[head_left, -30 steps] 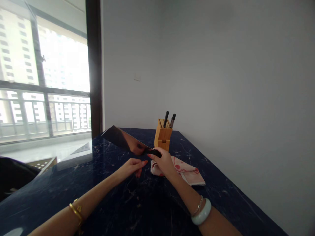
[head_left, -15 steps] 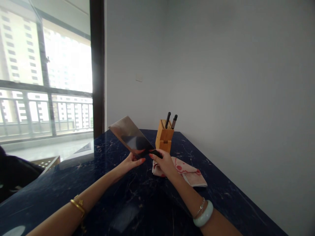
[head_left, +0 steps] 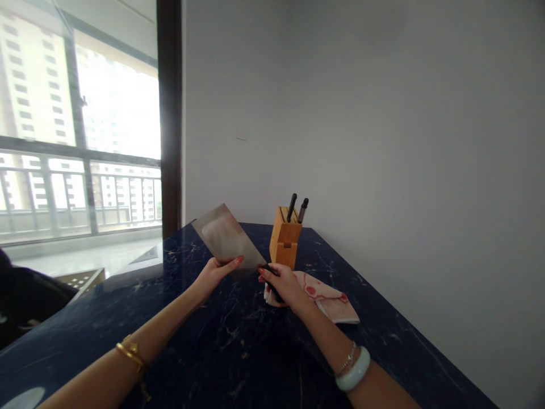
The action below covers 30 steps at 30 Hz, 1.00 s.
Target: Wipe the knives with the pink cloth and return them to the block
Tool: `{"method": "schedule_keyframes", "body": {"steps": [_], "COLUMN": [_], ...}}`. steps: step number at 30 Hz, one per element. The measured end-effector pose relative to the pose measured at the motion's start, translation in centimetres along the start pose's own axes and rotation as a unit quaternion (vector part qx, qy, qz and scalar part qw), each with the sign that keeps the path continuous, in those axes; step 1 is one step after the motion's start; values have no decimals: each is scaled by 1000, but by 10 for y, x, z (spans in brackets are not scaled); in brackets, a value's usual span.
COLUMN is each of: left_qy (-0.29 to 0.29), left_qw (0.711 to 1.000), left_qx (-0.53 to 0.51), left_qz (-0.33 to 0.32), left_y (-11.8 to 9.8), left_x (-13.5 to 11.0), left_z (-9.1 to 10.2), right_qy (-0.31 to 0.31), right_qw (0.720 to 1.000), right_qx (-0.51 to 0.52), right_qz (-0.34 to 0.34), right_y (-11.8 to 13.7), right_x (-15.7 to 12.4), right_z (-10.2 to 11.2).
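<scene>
A cleaver (head_left: pixel 230 236) with a broad, shiny blade and a black handle is held above the table, its blade slanting up to the left. My right hand (head_left: pixel 286 284) is closed around the handle. At the blade's lower edge, my left hand (head_left: pixel 215 275) grips it with the thumb laid on the near face and the other fingers hidden behind. Just beyond my right hand stands a wooden knife block (head_left: pixel 286 233) with two dark-handled knives in its top. Partly under my right hand lies a folded pink-and-white towel (head_left: pixel 332 298).
The dark blue marbled table (head_left: pixel 238 358) runs toward a grey wall (head_left: pixel 404 142), which also borders its right side. A window with a railing (head_left: pixel 123 196) is on the left. A black item (head_left: pixel 29 301) sits beyond the table's left edge.
The cleaver has turned so its near face looks lighter. My left hand has slid left along the blade, its thumb now on the face. The handle now points more downward in my right hand.
</scene>
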State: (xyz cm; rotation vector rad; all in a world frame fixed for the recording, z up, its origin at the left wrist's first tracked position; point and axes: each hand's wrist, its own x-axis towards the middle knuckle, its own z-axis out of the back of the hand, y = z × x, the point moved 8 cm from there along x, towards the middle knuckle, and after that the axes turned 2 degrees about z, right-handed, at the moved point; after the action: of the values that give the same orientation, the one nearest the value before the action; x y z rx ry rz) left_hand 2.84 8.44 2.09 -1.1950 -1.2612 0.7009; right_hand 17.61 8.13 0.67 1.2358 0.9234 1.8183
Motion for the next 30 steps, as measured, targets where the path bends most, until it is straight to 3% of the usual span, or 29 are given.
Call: {"method": "schedule_keyframes", "body": {"steps": [6, 10, 12, 14, 18, 21, 24, 30], "left_qy": [-28, -90, -123, -163, -225, -243, -232, -208], "left_qw": [999, 994, 987, 979, 969, 966, 969, 975], "left_qx": [-8, -60, -94, -114, -90, -68, -60, -59], "left_qz": [-19, -34, -46, -54, -51, -56, -63, -42], "left_y": [-6, -9, -11, -11, -6, 0, 5, 12], "left_x": [-2, -2, -1, 0, 2, 2, 2, 0], "left_z": [3, 15, 25, 38, 59, 65, 60, 45], "right_qy": [13, -101, -162, -186, -174, -113, -63, -62], "right_qw": [999, 994, 978, 964, 951, 926, 886, 803], "right_qx": [39, -47, -121, -178, -256, -360, -459, -593], "right_qz": [-20, 14, 53, 65, 25, 16, 18, -12], "right_y": [-8, 0, 7, 8, -8, -14, -7, 21], "right_x": [4, 4, 2, 2, 3, 2, -3, -17], "right_z": [-2, 23, 37, 45, 50, 41, 31, 29]}}
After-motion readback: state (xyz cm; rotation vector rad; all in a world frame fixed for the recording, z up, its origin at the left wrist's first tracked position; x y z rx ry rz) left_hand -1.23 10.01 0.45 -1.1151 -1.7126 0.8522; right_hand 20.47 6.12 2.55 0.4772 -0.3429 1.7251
